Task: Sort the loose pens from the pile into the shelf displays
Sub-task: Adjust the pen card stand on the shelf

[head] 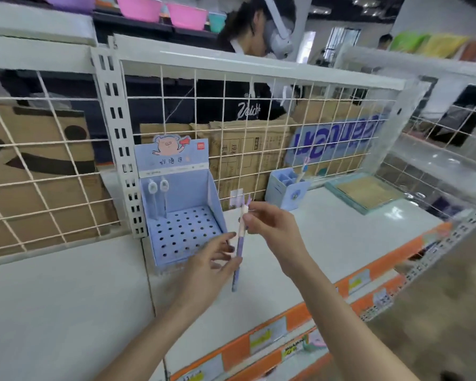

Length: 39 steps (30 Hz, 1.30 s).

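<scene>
A purple and white pen (239, 244) hangs upright above the white shelf (327, 243). My right hand (272, 229) pinches its upper part and my left hand (212, 262) holds its lower barrel. Just left of the pen stands a light blue display box (187, 193) with a pig picture and a perforated base. Two pens (157, 198) stand in its back left holes. Further right, a small blue divided holder (286, 188) carries one pen (302, 169).
A white wire grid (259, 119) backs the shelf, with cardboard boxes behind it. A teal-rimmed tray (366, 192) lies at the right. Orange price strips (313, 312) line the shelf's front edge. Another person (248, 86) stands behind the grid.
</scene>
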Available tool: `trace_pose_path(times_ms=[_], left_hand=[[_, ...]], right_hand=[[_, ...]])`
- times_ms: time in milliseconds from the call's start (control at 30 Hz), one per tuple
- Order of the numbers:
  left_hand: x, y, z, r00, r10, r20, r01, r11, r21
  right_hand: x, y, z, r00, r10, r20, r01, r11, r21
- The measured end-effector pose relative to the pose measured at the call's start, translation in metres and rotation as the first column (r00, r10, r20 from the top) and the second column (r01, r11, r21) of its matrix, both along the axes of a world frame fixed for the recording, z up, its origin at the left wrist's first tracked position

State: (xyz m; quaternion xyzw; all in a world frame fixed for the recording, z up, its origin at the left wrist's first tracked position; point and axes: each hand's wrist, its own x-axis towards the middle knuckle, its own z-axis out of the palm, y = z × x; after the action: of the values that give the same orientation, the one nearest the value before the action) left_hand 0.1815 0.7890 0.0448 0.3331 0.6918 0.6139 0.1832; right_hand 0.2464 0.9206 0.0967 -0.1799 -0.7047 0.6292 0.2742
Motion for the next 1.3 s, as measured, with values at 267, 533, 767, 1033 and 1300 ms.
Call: trace_pose_path(times_ms=[267,533,767,1033,1300], left_hand=[[-0.002,0.010,0.002,0.967,-0.010,-0.256,-0.004,0.998,-0.055],[-0.008,0.098,0.008,0.934,0.074,-0.349,-0.097,0.994,-0.048],[-0.010,0.185,-0.005,0.876,0.118,-0.468,-0.205,0.969,-0.140],[-0.024,0.252,-0.004,0.810,0.232,-0.538,-0.372,0.913,-0.167],[-0.033,0.280,-0.003,0.734,0.180,-0.655,-0.427,0.872,-0.239]], right_hand=[[0.024,0.083,0.008,0.974,-0.221,-0.053,0.220,0.975,-0.013],[0.015,0.196,0.003,0.976,-0.204,-0.070,0.202,0.978,-0.045],[0.007,0.284,0.011,0.984,-0.142,-0.112,0.139,0.990,-0.033],[-0.016,0.348,0.033,0.916,-0.252,-0.311,0.216,0.965,-0.146],[-0.047,0.364,0.020,0.871,-0.326,-0.368,0.312,0.945,-0.098]])
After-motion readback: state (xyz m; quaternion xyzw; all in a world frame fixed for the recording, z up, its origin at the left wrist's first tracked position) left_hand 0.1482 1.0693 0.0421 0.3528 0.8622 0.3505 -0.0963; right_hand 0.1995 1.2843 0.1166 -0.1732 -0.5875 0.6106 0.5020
